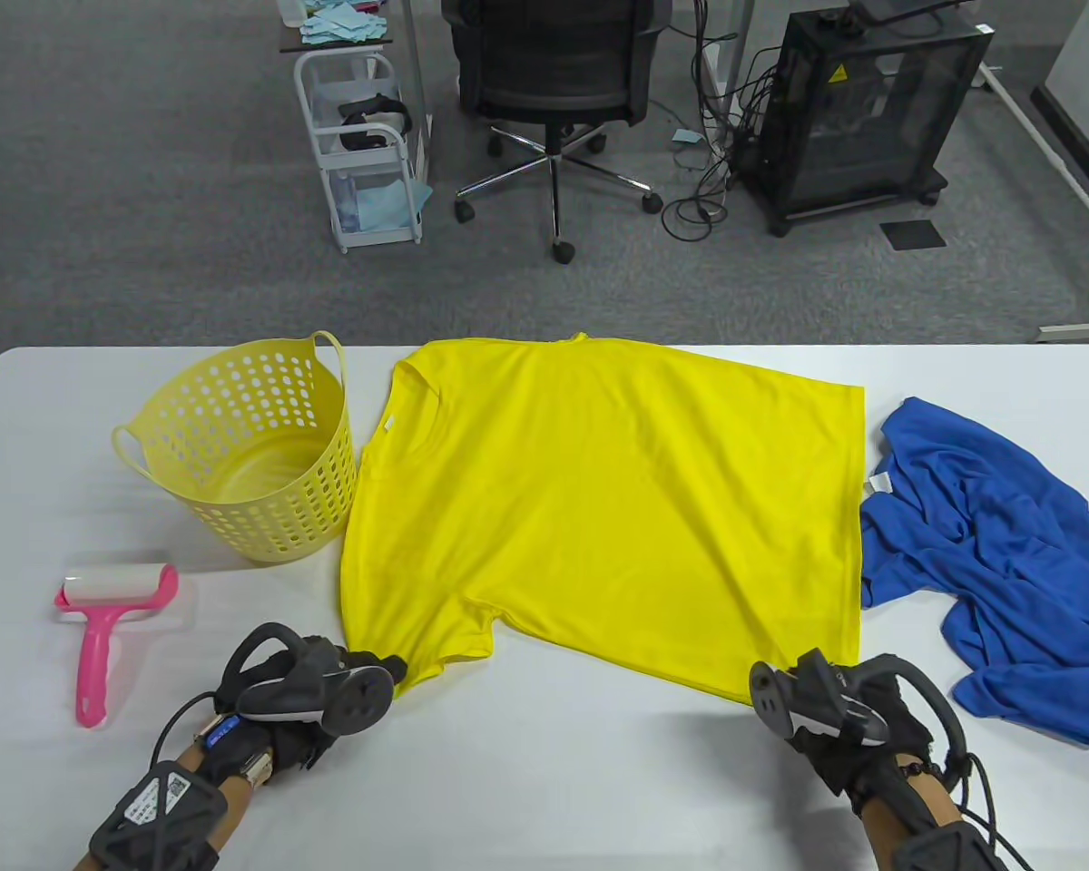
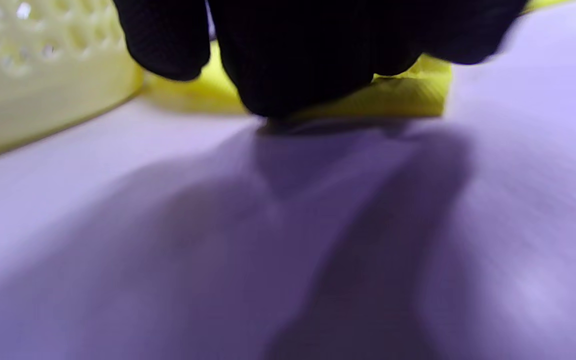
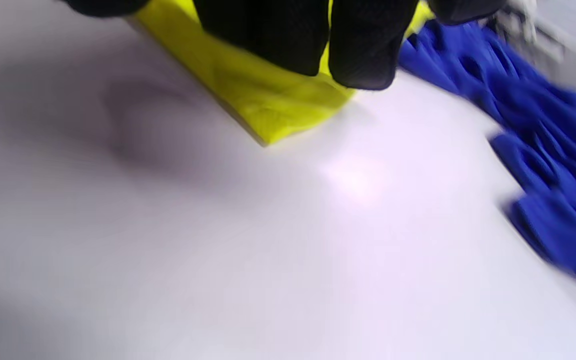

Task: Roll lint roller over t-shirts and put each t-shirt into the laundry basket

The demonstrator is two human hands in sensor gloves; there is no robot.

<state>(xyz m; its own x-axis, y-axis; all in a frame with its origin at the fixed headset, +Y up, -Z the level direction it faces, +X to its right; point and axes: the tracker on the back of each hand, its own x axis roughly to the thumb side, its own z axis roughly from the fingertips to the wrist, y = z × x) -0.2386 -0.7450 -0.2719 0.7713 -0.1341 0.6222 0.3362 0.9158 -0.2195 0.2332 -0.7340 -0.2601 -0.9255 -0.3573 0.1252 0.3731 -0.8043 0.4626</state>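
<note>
A yellow t-shirt (image 1: 599,490) lies spread flat across the middle of the white table (image 1: 544,780), collar toward the left. My left hand (image 1: 392,673) pinches the tip of its near sleeve (image 2: 403,95), gloved fingers (image 2: 293,60) curled over the fabric. My right hand (image 1: 773,694) grips the shirt's near hem corner (image 3: 278,110), its fingers (image 3: 363,50) lying on top of the cloth. A pink lint roller (image 1: 109,626) lies on the table at the left, untouched. The yellow perforated laundry basket (image 1: 245,445) stands upright beside the shirt's collar and holds nothing.
A crumpled blue t-shirt (image 1: 998,562) lies at the table's right end, close to the yellow shirt's hem and seen as blue folds (image 3: 543,150) from the right wrist. Beyond the table stand an office chair (image 1: 554,82), a white cart (image 1: 363,145) and a black cabinet (image 1: 862,118).
</note>
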